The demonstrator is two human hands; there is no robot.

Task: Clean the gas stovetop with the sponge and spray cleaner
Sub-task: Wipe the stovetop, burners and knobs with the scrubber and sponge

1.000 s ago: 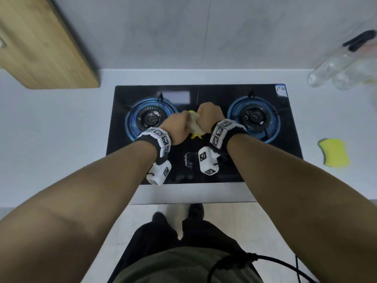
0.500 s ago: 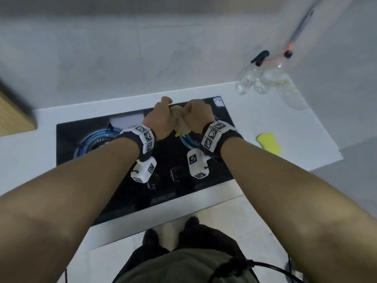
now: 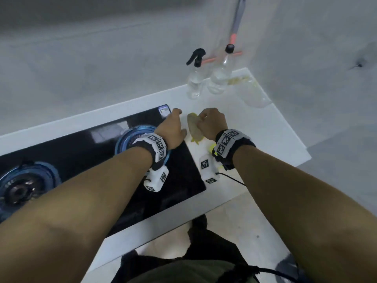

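Observation:
The black glass gas stovetop [image 3: 181, 180] has two blue-ringed burners, one under my left wrist [image 3: 130, 137] and one at the far left [image 3: 22, 186]. My right hand [image 3: 212, 123] grips a crumpled pale yellow cloth [image 3: 193, 128] just above the white counter, right of the stove's edge. My left hand [image 3: 171, 129] hovers over the stove's far right corner, fingers extended, a small gap from the cloth. A sliver of the yellow sponge [image 3: 212, 148] shows on the counter beneath my right wrist. A clear spray bottle [image 3: 194, 78] with a black trigger stands against the back wall.
A second clear bottle [image 3: 220, 76] stands beside the spray bottle, with a clear plastic bag [image 3: 253, 92] to its right in the corner. The white counter [image 3: 265, 139] ends at a right edge close to my right arm. The floor lies below.
Both hands moved right, from over the stove's middle to its right edge and the counter. My left hand let go of the cloth; the right still holds it. The view swung right.

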